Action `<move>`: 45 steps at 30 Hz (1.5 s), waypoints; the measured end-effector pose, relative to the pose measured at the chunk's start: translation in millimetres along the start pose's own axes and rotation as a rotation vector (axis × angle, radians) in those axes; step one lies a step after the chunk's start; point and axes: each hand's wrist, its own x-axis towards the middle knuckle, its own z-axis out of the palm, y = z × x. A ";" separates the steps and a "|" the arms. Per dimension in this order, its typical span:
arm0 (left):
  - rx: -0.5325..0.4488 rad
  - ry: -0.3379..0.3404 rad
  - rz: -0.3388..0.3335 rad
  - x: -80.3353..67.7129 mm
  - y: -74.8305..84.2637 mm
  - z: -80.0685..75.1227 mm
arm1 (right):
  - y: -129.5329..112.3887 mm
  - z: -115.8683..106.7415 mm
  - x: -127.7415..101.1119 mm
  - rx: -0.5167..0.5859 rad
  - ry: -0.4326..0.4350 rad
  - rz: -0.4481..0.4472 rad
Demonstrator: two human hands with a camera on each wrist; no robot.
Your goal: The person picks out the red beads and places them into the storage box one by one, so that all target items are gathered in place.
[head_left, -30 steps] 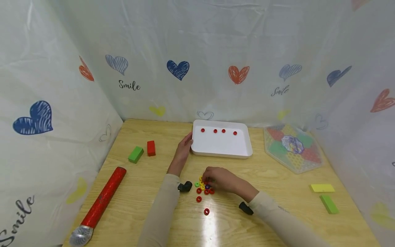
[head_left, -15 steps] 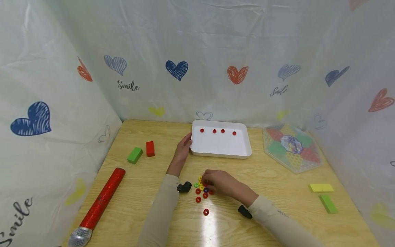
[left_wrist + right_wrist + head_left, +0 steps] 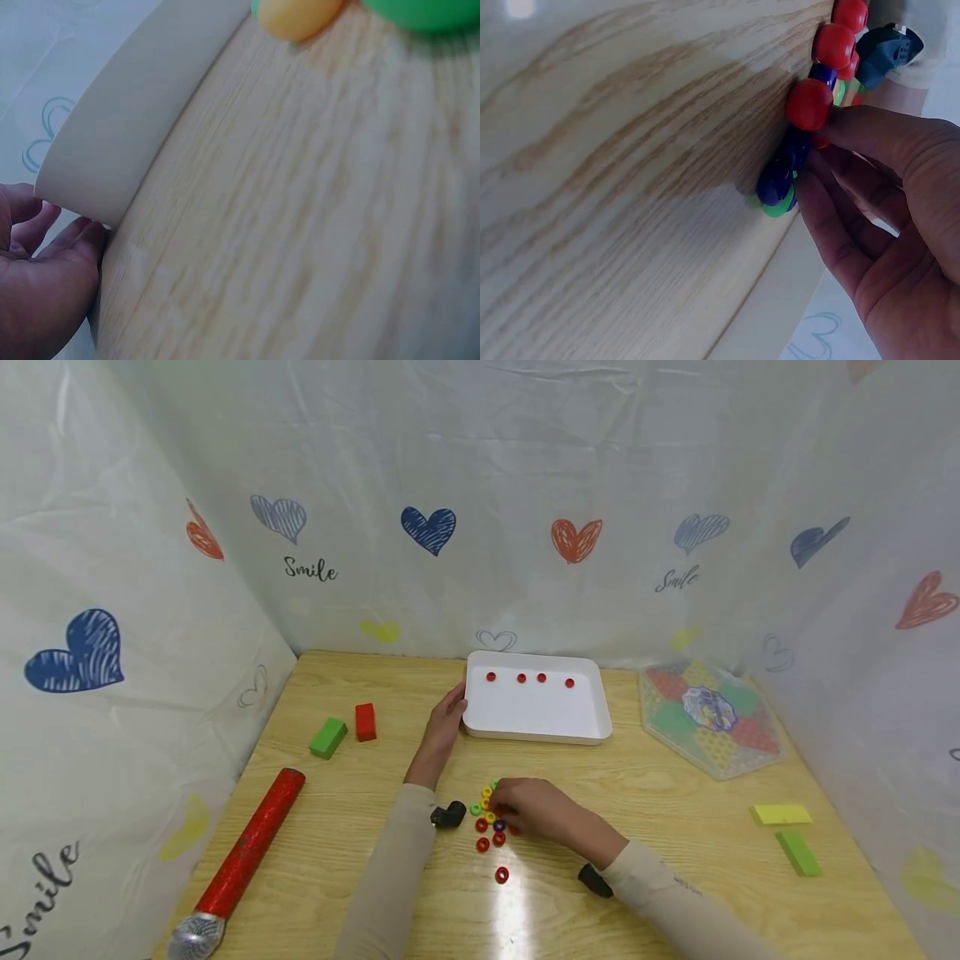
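In the head view my left hand (image 3: 441, 731) holds the left side of a white tray (image 3: 537, 718); the left wrist view has the fingers and thumb at its corner. Several red rings (image 3: 491, 677) lie in a row inside the tray. Nearer me, my right hand (image 3: 542, 810) reaches into a small pile of rings, among them yellow (image 3: 487, 818), green (image 3: 476, 810), dark blue and red ones. Seen from the right wrist, thumb and finger pinch a small red ring (image 3: 821, 141), mostly hidden, beside another red ring (image 3: 808, 105) and blue rings (image 3: 775, 181).
A red toy microphone (image 3: 251, 843) lies at the left, below green (image 3: 328, 737) and red (image 3: 365, 722) blocks. On the right are a hexagonal game box (image 3: 708, 718) and yellow (image 3: 782, 815) and green (image 3: 799, 853) blocks. A patterned sheet (image 3: 495, 485) encloses the table.
My right hand has stayed at the pile, shifting slightly toward me; some rings there have moved a little and a green one shows at its far side. My left hand and the tray keep their place.
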 end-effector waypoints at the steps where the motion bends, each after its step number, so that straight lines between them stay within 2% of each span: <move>1: 0.000 -0.001 -0.001 -0.2 0.2 0.2 | -0.3 -1.4 -0.6 0.010 0.006 0.003; 10: 0.002 -0.002 0.007 -2.2 2.3 0.8 | 11.9 -25.2 -2.9 0.093 0.098 0.068; 15: 0.021 0.005 -0.006 -2.8 3.2 1.4 | 34.0 -35.9 -4.6 0.162 0.187 0.124; 20: 0.019 0.008 -0.011 -1.9 4.1 1.4 | 55.7 -48.1 -5.1 0.225 0.270 0.129; 28: 0.018 0.005 0.009 -2.0 3.1 1.5 | 90.2 -68.0 1.0 0.266 0.344 0.208; 34: 0.023 0.007 0.017 -2.0 3.6 0.7 | 122.7 -82.6 12.5 0.274 0.337 0.319; 45: 0.045 0.005 -0.011 -5.2 1.4 -0.3 | 173.0 -94.9 32.7 0.316 0.239 0.527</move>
